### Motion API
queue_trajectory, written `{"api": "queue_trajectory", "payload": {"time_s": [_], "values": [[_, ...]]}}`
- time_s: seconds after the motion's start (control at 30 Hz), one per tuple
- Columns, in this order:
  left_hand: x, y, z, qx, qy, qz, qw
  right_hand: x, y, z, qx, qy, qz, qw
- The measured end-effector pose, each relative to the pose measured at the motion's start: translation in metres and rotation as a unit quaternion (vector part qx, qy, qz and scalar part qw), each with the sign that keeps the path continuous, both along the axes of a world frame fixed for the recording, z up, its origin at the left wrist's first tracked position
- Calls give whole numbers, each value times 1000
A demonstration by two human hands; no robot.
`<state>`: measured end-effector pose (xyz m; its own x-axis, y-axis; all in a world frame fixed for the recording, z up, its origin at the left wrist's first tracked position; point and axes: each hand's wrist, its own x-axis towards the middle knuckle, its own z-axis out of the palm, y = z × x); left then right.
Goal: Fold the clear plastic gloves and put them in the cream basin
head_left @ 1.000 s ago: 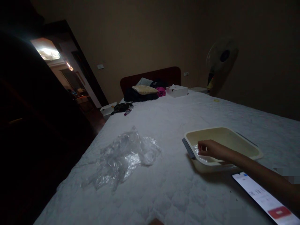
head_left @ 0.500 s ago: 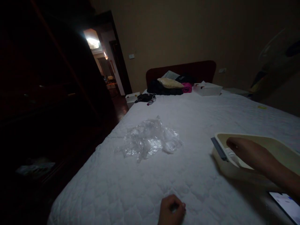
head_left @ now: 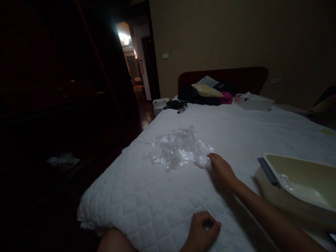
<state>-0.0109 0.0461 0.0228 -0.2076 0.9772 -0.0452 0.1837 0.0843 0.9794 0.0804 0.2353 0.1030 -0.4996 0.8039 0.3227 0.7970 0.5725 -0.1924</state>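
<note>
A crumpled clear plastic bag [head_left: 181, 150] lies spread out on the white quilted bed. My right hand [head_left: 222, 169] reaches to its right edge, with the fingertips closed on the film there; the thumb is partly hidden. My left hand [head_left: 204, 231] rests on the bed close to me. Its fingers curl round to the thumb in a loose ring, and nothing shows in it. To the right of my right arm stands an open cream plastic bin [head_left: 267, 189] with a grey latch on its end. Something clear and shiny shows inside the bin wall.
Dark clothing, a pale cushion [head_left: 207, 90] and a pink roll [head_left: 226, 98] are piled by the headboard [head_left: 249, 78]. A white box [head_left: 254, 102] sits beside them. The bed's left edge [head_left: 123, 150] drops to a dark floor. A phone corner [head_left: 332, 238] shows at lower right.
My right hand has come out of the bin and moved left to the plastic bag. My left hand keeps its curled shape. The view has turned left.
</note>
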Motion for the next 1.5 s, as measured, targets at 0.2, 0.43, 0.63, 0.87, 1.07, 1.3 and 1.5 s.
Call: {"api": "queue_trajectory", "payload": {"time_s": [0.2,0.43,0.63,0.87,1.07,1.3,1.5], "values": [[1,0,1,-18,14,7,1000,-6,15,-30,-9,-17,-63,998],[0,0,1,-21,21,12,999,13,12,-19,-26,40,-72,996],[-1,-1,2,14,-22,-9,1000,41,-12,28,-51,160,-75,983],[-5,-3,9,61,-181,-16,981,68,-95,44,-213,395,-117,886],[-11,1,15,116,-320,3,940,62,-144,11,-320,402,-154,844],[-17,-3,39,-6,-285,53,957,64,-156,1,-357,368,-103,853],[-22,-5,50,-36,-351,43,935,72,-148,3,-343,309,-50,886]]}}
